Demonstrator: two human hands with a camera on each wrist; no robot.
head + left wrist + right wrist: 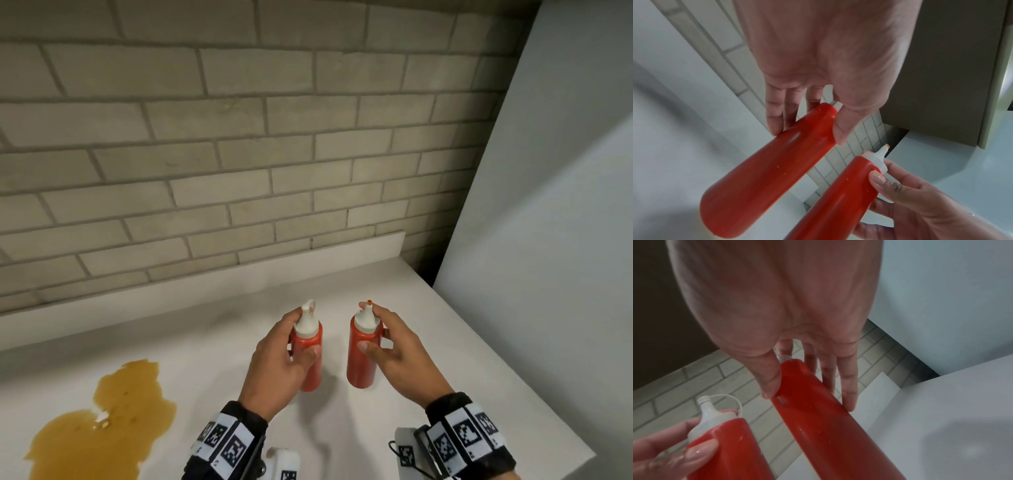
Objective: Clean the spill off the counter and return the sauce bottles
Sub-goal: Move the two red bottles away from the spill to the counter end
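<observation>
red sauce fills two squeeze bottles standing upright, near each other, on the white counter (pixel 205 329) in the head view. the left hand (pixel 277 363) wraps the left bottle (pixel 310 359), thumb on its front; the right hand (pixel 394 356) clasps the right bottle (pixel 361 359). a brown spill (pixel 106 418) lies well apart, at the left, below the brick wall (pixel 239 137).

left wrist view: fingers (pixel 777 112) and thumb pinch the left bottle (pixel 764 170) below its white cap; the right bottle (pixel 838 199) sits beside it.

right wrist view: thumb and fingers (pixel 846 386) clamp the right bottle (pixel 828 426); the left bottle (pixel 729 446) shows a tethered cap.
</observation>
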